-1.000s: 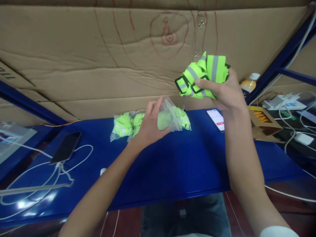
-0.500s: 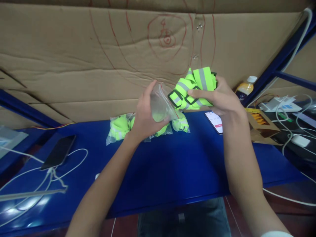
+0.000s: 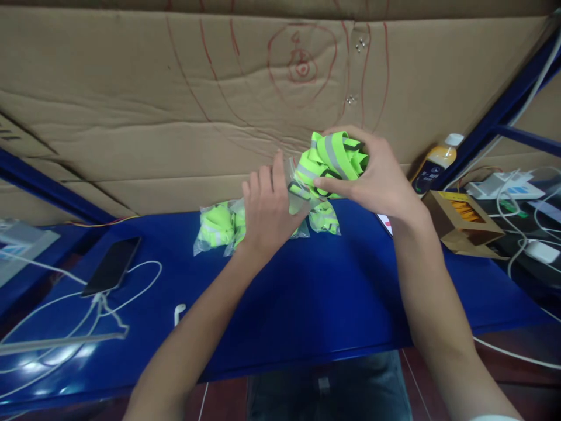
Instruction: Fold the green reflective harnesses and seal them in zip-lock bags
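My right hand is closed around a rolled bundle of neon yellow-green reflective strap with grey stripes and black buckles. To its left, my left hand grips a clear zip bag, mostly hidden behind the fingers. The bundle's lower left end, with a buckle, is at the bag's mouth and seems partly inside. Behind and below the hands, several bagged neon bundles lie in a row on the blue table. Another bagged bundle sits at the row's right end.
A cardboard sheet with red drawing stands behind the table. At left lie a black phone with white cables and a white earbud. At right are a juice bottle, an open cardboard box and a partly covered phone.
My right hand has brought the strap bundle left and down against the bag's mouth. My left hand has turned, with its back now facing me and covering most of the bag.
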Demonstrator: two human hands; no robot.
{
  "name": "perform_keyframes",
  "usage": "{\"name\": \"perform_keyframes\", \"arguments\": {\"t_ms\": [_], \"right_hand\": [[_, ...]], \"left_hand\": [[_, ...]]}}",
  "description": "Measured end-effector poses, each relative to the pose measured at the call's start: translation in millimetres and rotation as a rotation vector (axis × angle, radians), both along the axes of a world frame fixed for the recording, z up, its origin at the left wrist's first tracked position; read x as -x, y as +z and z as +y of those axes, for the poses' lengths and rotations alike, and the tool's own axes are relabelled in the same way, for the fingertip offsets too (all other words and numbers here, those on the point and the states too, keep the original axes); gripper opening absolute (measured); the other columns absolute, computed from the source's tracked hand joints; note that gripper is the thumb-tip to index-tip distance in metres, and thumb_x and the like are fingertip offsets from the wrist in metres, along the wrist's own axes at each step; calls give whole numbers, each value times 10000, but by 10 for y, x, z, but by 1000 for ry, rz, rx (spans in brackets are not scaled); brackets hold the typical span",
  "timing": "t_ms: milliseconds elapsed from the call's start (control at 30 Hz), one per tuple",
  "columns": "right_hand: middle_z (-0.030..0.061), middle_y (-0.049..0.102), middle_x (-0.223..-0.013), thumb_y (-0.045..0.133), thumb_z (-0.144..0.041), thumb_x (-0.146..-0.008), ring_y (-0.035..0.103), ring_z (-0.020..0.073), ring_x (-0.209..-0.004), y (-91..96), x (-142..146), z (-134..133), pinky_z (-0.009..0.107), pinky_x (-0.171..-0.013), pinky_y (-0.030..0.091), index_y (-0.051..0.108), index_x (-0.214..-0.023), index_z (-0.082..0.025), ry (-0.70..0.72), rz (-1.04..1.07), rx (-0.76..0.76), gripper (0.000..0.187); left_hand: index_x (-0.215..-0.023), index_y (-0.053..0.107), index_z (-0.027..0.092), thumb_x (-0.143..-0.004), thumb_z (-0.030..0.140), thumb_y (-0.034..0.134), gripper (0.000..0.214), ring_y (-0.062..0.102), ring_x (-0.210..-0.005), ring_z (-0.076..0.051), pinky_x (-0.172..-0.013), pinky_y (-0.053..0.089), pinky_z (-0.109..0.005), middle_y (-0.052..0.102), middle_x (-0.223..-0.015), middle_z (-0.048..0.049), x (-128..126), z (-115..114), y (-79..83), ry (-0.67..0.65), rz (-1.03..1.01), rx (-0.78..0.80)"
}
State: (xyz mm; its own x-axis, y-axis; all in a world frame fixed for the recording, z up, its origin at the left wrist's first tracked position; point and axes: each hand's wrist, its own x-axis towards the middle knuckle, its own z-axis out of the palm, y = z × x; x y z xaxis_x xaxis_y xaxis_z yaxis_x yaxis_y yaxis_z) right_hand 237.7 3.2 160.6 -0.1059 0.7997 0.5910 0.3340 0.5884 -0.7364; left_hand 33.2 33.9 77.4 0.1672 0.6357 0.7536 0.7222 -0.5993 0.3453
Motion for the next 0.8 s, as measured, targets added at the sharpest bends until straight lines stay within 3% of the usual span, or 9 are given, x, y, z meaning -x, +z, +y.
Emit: {"name": "perform_keyframes", "arguments": {"t_ms": [100, 267, 400, 567, 700, 800], "right_hand": [[6, 784, -1193, 1020, -206, -569, 673, 348, -1272, 14, -21, -21, 519, -1213, 511, 779, -1128, -311, 64, -10, 18, 618], [18, 770, -1274, 1033, -278, -577, 677, 317, -1267, -48, -90, 58, 469, -1191, 516, 770, -1205, -289, 170, -38, 52, 681], [35, 760, -1222, 1024, -371, -611, 701, 300, -1181, -180, -56, 185, 471, -1112, 558, 714, -1226, -268, 94, -29, 37, 696], [33, 754, -1004, 1022, -421, -628, 703, 259, -937, -253, 74, 214, 416, -859, 599, 708, -1049, -232, 94, -50, 9, 558], [34, 746, -966, 951, -469, -752, 663, 234, -879, -260, 117, 186, 381, -777, 564, 743, -1022, -233, 147, -112, 16, 415], [26, 732, -895, 934, -467, -769, 626, 207, -795, -279, 133, 191, 361, -719, 532, 753, -972, -218, 141, -117, 52, 369]], "left_hand": [[-1618, 453, 140, -780, 871, 733, 1147, 502, -1304, -510, -1174, 325, -605, 624, -1324, -234, -13, -15, 6, 34, -22, -19], [-1633, 410, 140, -759, 863, 763, 1188, 551, -1240, -479, -1126, 370, -589, 626, -1343, -234, 6, -24, 11, -21, 86, -35], [-1637, 360, 142, -819, 743, 801, 1106, 558, -1304, -478, -1119, 405, -569, 600, -1429, -245, 13, -16, 14, -18, 166, -27], [-1575, 360, 167, -710, 613, 941, 1133, 610, -1292, -453, -1082, 485, -565, 625, -1429, -225, 105, 34, 38, 53, 128, -70], [-1411, 496, 214, -697, 526, 968, 911, 669, -1210, -403, -1036, 534, -543, 687, -1302, -152, 168, 48, 27, 18, 158, -75], [-1354, 510, 200, -705, 497, 960, 844, 690, -1178, -390, -1020, 542, -519, 703, -1234, -140, 152, 43, -15, -21, 175, -57]]}}
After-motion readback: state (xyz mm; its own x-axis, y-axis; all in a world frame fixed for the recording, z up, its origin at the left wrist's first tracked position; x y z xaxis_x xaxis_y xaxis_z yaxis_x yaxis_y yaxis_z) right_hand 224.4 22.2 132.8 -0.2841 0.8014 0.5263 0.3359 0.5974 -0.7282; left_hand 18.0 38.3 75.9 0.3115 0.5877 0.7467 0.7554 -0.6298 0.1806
